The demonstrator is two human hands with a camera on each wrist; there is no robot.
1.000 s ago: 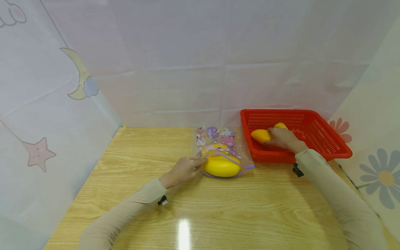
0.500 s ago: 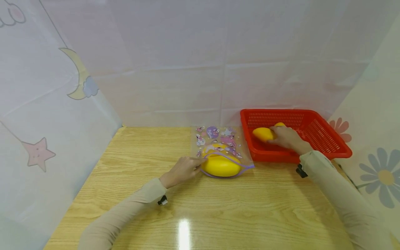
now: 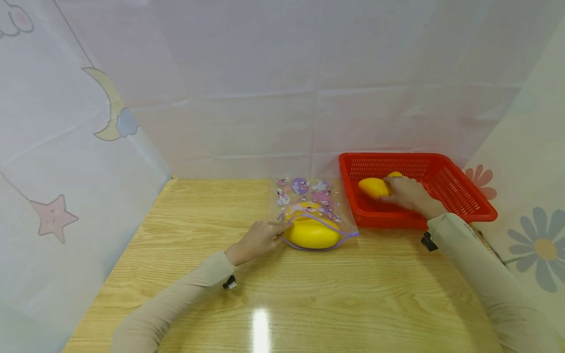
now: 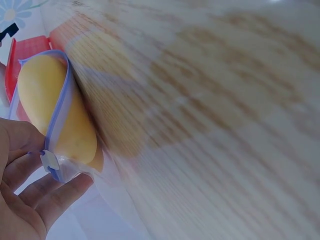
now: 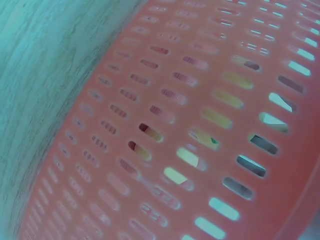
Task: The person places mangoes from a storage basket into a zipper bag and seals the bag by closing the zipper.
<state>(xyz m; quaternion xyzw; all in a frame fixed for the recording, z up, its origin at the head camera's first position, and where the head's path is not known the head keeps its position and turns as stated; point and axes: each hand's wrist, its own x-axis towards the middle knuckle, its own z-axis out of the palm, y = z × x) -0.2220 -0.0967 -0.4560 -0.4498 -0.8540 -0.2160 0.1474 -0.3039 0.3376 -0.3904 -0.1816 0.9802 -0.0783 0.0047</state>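
A clear zip bag point(image 3: 287, 189) with pink and purple prints lies on the table, its mouth facing me. Inside are yellow mangoes, one mango point(image 3: 313, 234) at the opening and another point(image 3: 304, 208) behind it. My left hand point(image 3: 260, 240) pinches the left end of the bag's purple zip edge, next to a white slider point(image 4: 50, 161). My right hand point(image 3: 408, 193) reaches into the red basket point(image 3: 419, 223) and grips the right end of a mango point(image 3: 372, 188). Another mango point(image 3: 395, 174) shows partly behind that hand. The right wrist view shows mostly the slotted basket wall point(image 5: 165, 100), hiding the fingers.
The basket stands at the back right of the wooden table point(image 3: 309, 294), close to the bag's right side. A pale patterned sheet point(image 3: 247, 122) hangs behind the table, and printed sheets stand at both sides.
My right hand has shifted slightly to the right within the basket, and the gripped mango has moved with it. The left hand and the bag stay in place.
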